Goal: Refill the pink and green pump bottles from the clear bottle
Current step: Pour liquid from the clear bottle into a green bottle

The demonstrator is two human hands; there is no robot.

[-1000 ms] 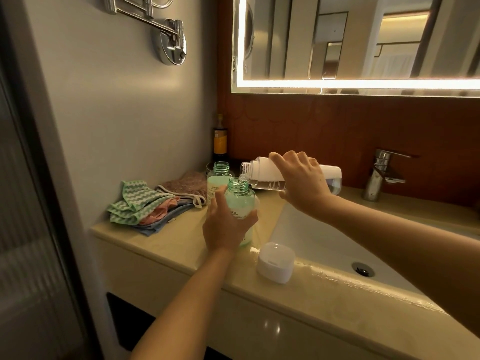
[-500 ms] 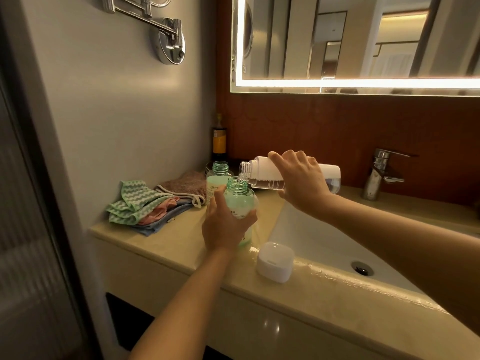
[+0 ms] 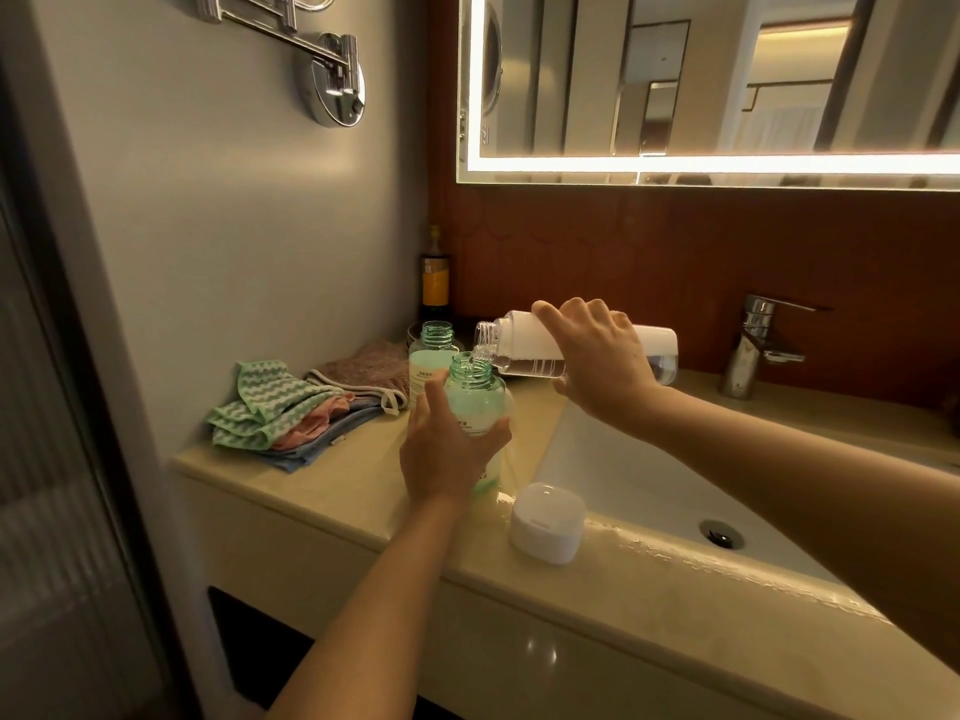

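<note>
Shows folded cloths (image 3: 283, 415) piled at nine o'clock on the beige counter (image 3: 343, 485), a brown cloth (image 3: 363, 367) just behind; finds a dark orange-labelled bottle (image 3: 435, 284) upright at eleven, in the corner; puts a chrome tap (image 3: 754, 345) at two, a white basin (image 3: 628, 485) at four, a lit mirror (image 3: 727, 85) at twelve.

Green bottle (image 3: 475, 402), green-white zigzag cloth (image 3: 265, 402)

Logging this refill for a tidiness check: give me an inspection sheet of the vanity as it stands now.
Surface: glossy beige counter around a white sink.
Job's things: clear bottle tipped, mouth over the open green bottle; second open bottle behind it.
Clutter: folded cloths, white rounded object, dark bottle at the wall.
Grips: left hand holds the green bottle; right hand holds the clear bottle.
Cables: nothing seen.
Surroundings: tap, lit mirror, chrome wall bracket.
</note>
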